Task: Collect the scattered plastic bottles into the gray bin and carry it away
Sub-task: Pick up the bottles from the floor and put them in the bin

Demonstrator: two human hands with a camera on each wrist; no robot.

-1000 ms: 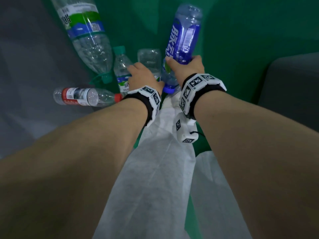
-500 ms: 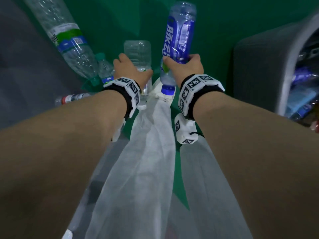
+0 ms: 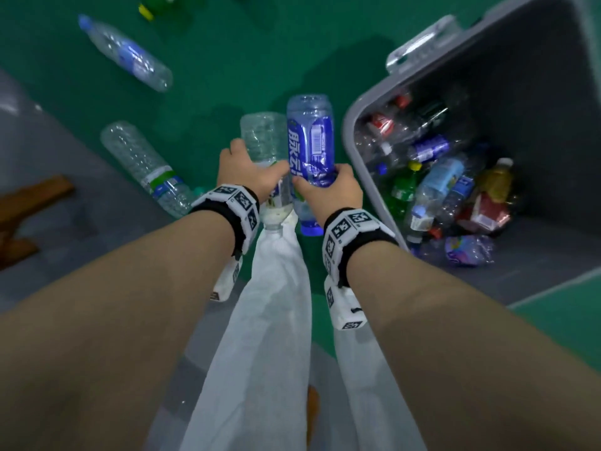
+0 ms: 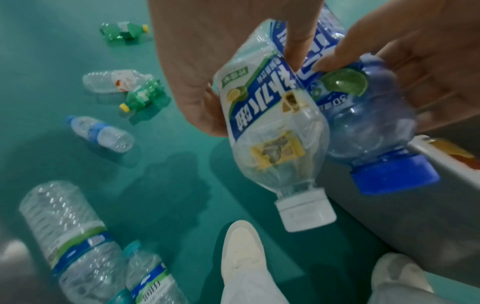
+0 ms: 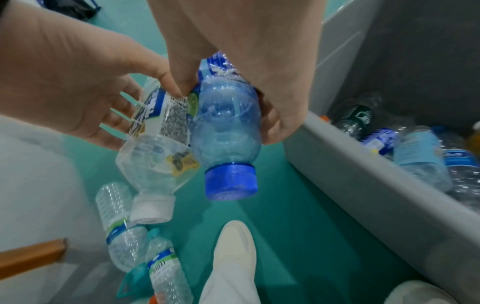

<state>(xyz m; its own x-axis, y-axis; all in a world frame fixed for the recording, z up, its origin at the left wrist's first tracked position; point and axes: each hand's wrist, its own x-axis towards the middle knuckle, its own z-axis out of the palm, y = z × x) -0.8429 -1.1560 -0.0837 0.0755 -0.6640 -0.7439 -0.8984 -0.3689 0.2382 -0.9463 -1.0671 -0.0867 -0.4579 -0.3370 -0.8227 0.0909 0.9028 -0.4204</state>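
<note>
Hands held side by side above the green floor (image 3: 227, 60): we see the left hand (image 3: 247, 172) gripping a clear bottle (image 3: 265, 141) and the right hand (image 3: 331, 190) a blue bottle (image 3: 310, 138), caps down, just beside the gray bin (image 3: 353, 131).

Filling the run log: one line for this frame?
left hand: holds clear bottle | right hand: holds blue bottle | both beside gray bin, not in

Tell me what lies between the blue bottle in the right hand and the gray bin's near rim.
Nothing: the head view shows only bare green floor between the blue bottle held in the right hand and the gray bin.
</note>
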